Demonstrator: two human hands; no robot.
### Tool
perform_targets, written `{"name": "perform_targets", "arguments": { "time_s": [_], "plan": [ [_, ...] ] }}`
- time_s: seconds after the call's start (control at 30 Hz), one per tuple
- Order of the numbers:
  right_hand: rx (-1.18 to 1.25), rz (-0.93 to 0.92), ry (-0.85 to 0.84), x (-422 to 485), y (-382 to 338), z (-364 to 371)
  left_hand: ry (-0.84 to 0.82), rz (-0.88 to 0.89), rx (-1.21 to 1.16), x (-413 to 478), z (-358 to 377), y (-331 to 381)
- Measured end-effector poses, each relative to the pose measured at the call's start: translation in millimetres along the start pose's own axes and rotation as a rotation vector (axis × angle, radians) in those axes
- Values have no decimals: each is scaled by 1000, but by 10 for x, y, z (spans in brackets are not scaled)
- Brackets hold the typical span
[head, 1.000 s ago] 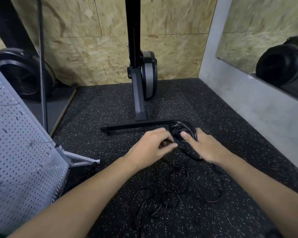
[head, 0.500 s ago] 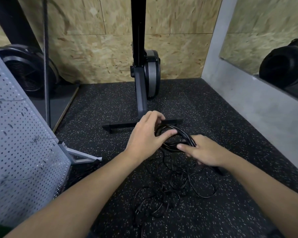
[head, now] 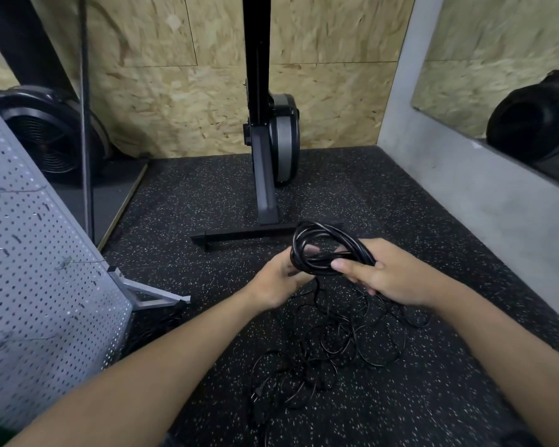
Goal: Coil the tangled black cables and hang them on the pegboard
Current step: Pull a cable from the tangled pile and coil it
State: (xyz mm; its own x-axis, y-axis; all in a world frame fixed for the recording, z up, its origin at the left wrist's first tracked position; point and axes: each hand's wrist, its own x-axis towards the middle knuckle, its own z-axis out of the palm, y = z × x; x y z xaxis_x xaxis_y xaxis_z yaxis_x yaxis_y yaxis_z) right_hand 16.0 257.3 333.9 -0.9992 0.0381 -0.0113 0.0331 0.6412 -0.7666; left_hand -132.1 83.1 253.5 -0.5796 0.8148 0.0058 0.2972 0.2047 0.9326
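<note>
- Coil (head: 331, 250) centre-right, held above the floor (head: 207, 195); long axis runs upper left to lower right.
- Right hand (head: 391, 275) curled round its lower-right end.
- Left hand (head: 281, 279) at the left end, fingers behind the loop; grip unclear.
- Half a second earlier it lay over the top.

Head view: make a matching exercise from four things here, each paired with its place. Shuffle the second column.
1 coiled cable
2 tangled cables
3 pegboard
4 upright machine

a before the chipboard wall
b gripped in the right hand
c at the left edge
d loose on the floor

Pairs: 1-b, 2-d, 3-c, 4-a.
</note>
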Motion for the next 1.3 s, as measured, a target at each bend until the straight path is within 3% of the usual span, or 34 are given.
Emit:
{"name": "perform_targets", "arguments": {
  "time_s": [0.1, 0.3, 0.43, 0.6, 0.67, 0.83, 1.0, 1.2, 1.3],
  "plan": [
    [-94, 37, 69, -25, 12, -87, 143, -14, 102, 35, -18, -14],
    [75, 102, 298, 46, 233, 54, 207, -147, -392, 12, -15, 328],
    [157, 39, 298, 122, 195, 86, 169, -142, -596, -6, 17, 579],
    [168, 48, 247, 144, 153, 202, 59, -195, -662, -89, 18, 612],
    [166, 81, 208, 131, 146, 208, 50, -187, -589, -102, 6, 578],
    [215, 122, 99, 58, 89, 164, 75, -135, 4, -93, -43, 447],
    [354, 112, 173, 62, 14, 144, -87, -117, -259, -125, -71, 462],
    [772, 39, 216, 86, -159, 128, -434, -88, 208, -184, 187, 225],
    [908, -16, 245, 94, -183, 92, -442, -86, 350, -224, 304, 52]
  ]
}}
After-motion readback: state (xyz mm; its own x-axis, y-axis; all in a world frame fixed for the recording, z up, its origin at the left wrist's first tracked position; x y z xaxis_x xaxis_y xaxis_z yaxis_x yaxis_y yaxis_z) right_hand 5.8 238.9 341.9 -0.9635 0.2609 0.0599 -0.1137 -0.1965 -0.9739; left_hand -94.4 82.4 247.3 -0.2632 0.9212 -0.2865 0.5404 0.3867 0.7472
